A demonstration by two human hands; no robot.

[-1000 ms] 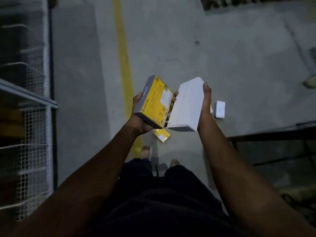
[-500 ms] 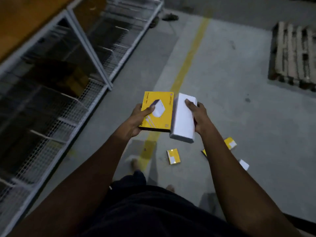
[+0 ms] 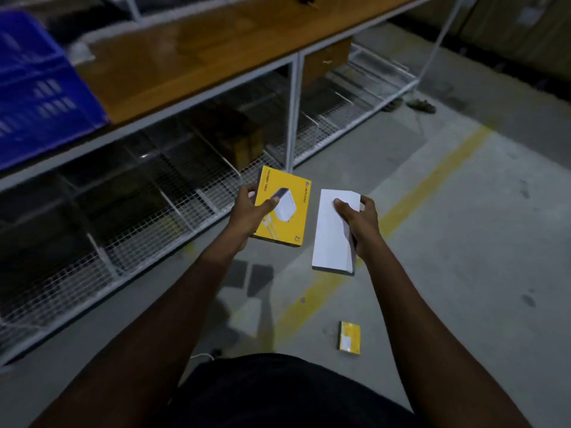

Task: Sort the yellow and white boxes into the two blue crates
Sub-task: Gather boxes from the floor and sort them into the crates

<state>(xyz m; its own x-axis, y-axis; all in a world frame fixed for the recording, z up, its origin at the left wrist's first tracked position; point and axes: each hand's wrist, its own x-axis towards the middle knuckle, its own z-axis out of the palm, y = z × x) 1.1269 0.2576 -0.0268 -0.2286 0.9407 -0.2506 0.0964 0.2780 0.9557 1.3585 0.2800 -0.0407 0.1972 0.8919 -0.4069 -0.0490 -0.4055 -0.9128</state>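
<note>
Grip of left hand (image 3: 249,214) holds flat yellow box (image 3: 289,222); right hand (image 3: 362,222), flat white box (image 3: 330,245).

Dim concrete floor (image 3: 479,273) with a yellow line (image 3: 432,183) — white wire-mesh shelving (image 3: 173,217) under a wooden top (image 3: 197,57).

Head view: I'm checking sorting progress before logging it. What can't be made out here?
Blue crate: head view, cut off by the left edge and motion-blurred; contents unseen.
Yellow box: head view, the left hand covers part of its print.
White box: head view, the right hand covers its right edge; no label shows.
Floor box: head view, too small to read.
</note>
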